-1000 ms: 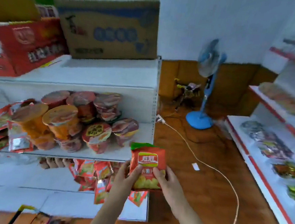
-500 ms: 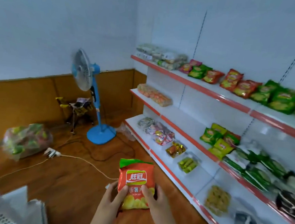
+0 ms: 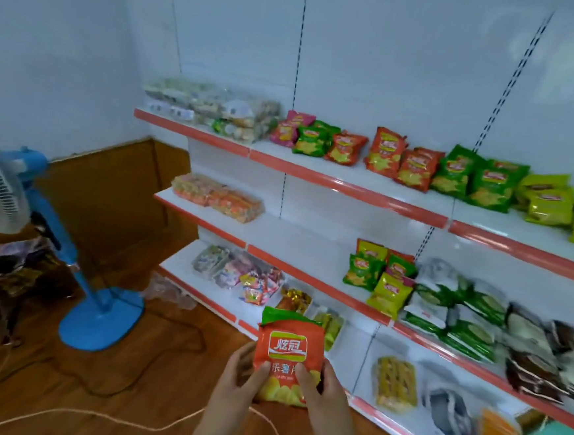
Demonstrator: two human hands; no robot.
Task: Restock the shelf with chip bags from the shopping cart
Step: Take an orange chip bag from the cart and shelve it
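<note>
I hold an orange chip bag with a green top upright in front of me, low in the view. My left hand grips its lower left edge and my right hand grips its lower right edge, thumbs on the front. Behind it runs a white wall shelf unit with orange-red edges. Its top shelf carries rows of orange chip bags, green chip bags and yellow-green chip bags. The shopping cart is out of view.
A blue standing fan stands on the wooden floor at the left, with cables trailing across the floor. The middle shelf holds small chip bags and green packs. The bottom shelf holds mixed snack packs.
The view has swung right from the cup-noodle shelf past the fan to the chip shelves, which are now closer. Both hands still hold the same bag.
</note>
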